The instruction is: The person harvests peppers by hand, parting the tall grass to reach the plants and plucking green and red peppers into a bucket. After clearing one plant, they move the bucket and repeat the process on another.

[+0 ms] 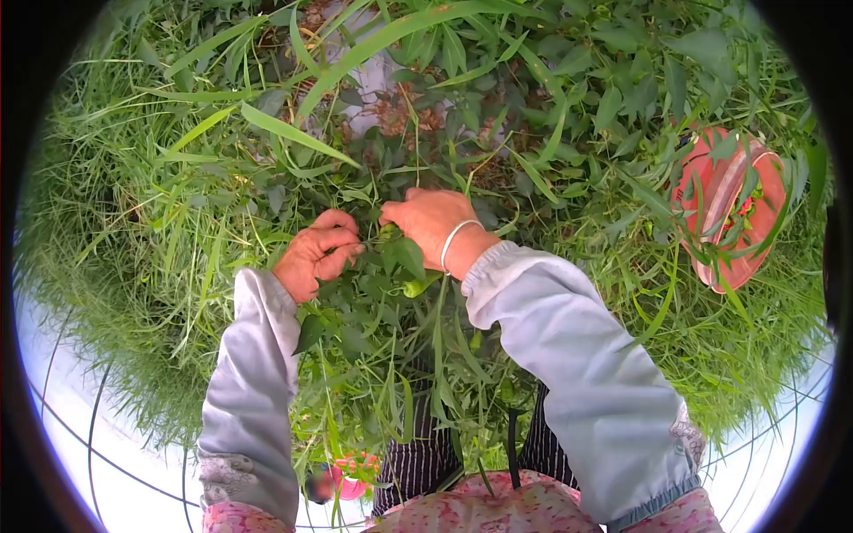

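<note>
Among the leaves of a pepper plant (404,258), both of my hands work close together. My left hand (320,253) has its fingers curled in at the foliage; whatever they pinch is hidden. To its right, my right hand (431,229), with a white bangle on the wrist, is closed with the knuckles up, and its fingertips are hidden. A small green pepper (387,232) shows just under its fingers. Below that hand hangs another light green pepper (415,288), touched by neither hand.
A red bag (693,191) with red and green bits inside stands in the grass at right. Long grass blades (293,133) arch across the plants ahead. Pale ground sheeting (369,75) shows between stems. Another person in pink (348,484) appears at the bottom edge.
</note>
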`<control>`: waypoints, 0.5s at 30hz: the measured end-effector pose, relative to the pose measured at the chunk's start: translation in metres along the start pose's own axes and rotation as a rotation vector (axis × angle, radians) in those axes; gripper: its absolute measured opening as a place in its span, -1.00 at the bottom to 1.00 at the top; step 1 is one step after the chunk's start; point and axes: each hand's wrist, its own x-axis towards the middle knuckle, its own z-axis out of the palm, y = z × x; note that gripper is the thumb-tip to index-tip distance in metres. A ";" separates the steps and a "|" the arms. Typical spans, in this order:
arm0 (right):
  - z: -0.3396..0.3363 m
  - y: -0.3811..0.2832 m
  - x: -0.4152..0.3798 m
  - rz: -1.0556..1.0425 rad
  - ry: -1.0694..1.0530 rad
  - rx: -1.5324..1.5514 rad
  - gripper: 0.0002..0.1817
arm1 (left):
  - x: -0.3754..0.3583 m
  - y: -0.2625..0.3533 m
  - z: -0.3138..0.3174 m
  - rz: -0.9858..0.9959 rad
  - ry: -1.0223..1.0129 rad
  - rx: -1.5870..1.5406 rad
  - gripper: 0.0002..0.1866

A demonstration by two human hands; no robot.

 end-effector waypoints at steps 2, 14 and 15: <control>0.001 -0.005 0.001 0.099 -0.010 -0.141 -0.61 | 0.004 0.000 0.005 0.006 0.006 0.041 -0.88; -0.017 0.066 -0.043 0.310 0.064 1.203 -0.65 | -0.004 0.003 -0.002 -0.005 0.071 -0.200 -0.89; -0.024 0.063 -0.057 0.276 0.005 1.514 -0.63 | -0.006 0.003 -0.001 -0.017 0.075 -0.204 -0.87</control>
